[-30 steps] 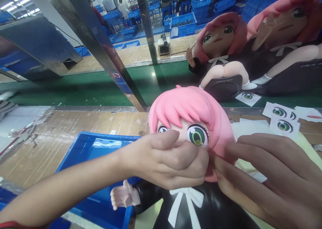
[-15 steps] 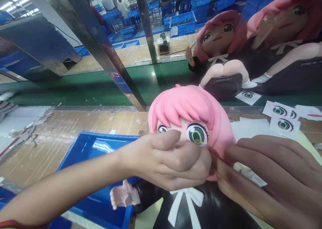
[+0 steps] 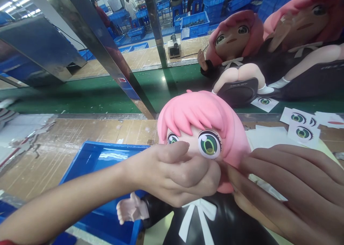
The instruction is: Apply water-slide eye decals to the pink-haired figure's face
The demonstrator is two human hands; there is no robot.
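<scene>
A large figure with pink hair, a black outfit and a white bow is right before me, its face toward me. One green eye shows fully; the other is partly covered. My left hand is curled in front of the lower face, thumb over bent fingers, hiding the mouth. From the right, my right hand reaches to the cheek beside the hair. Its fingers and thumb come together there. Whatever either hand pinches is hidden behind the fingers.
Eye stickers on white paper lie at the right. A blue bin stands left of the figure. Behind, two similar figures recline on a green conveyor belt, past metal posts. People and blue crates are farther back.
My left hand has shifted slightly left across the face, showing a little more below the eye. My right hand has barely moved.
</scene>
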